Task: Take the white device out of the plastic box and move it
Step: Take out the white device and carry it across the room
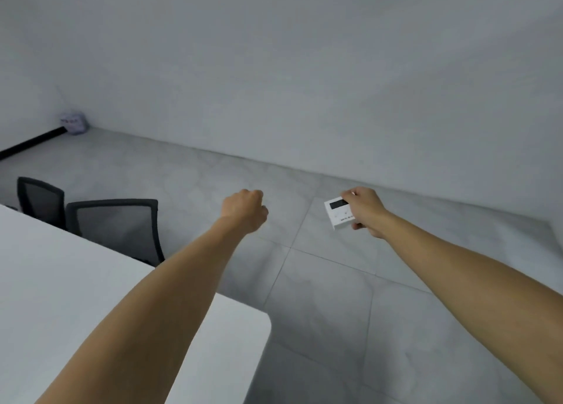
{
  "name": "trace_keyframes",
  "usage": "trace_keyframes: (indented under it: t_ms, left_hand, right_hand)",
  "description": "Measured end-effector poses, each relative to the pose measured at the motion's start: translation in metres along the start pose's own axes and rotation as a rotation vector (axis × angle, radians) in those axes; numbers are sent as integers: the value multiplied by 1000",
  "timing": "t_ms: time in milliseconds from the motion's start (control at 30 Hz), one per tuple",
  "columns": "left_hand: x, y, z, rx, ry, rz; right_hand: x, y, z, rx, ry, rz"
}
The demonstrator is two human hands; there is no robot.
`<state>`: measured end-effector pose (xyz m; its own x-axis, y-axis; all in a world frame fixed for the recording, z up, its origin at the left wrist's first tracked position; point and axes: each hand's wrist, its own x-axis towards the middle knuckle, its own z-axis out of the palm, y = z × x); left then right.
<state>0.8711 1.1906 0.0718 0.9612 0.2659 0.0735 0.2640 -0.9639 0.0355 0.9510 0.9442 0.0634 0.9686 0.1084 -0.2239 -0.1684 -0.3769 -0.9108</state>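
My right hand (364,211) is stretched out over the tiled floor and grips the white device (338,213), a small flat box with a dark screen near its top edge. The device hangs in the air, its face turned toward me. My left hand (245,210) reaches forward at about the same height, left of the device, fingers curled into a loose fist with nothing in it. No plastic box is in view.
A white table (91,297) with a rounded corner fills the lower left under my left forearm. Two black mesh chairs (112,227) stand behind it. A grey wall runs across the back, with a pale bag (74,123) in the far corner.
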Motion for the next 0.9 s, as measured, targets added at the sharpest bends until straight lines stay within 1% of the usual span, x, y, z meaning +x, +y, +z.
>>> trace_keyframes:
  t_ms: [200,333,467,567,700,767,833,900]
  left_hand:
    - [119,11,20,25,-15,-31]
    - [198,14,32,14,-13,-114]
    - [261,-4,34,-7,-24,-230]
    - [291,-38,34,1,-26,-327]
    - [326,-98,35,-1,-11,-459]
    - [351,-141,44,4,-12,-525]
    - [367,-169,50,11,-19,-556]
    - [396,-213,55,11,-15,-593]
  right_hand:
    - [133,-24,3,-91,-21,-78]
    - [232,-47,12,-139,-80,-128]
    - [323,-89,37,-219,-151,-189]
    - [371,-121,76,-277,-231,-247]
    - [423,-157,149,-297,-345,-312]
    - [453,-176,204,-299,-407,-335]
    - [470,-190,240,-307,-449,-352]
    - [498,-211,293,-290,-493,-354]
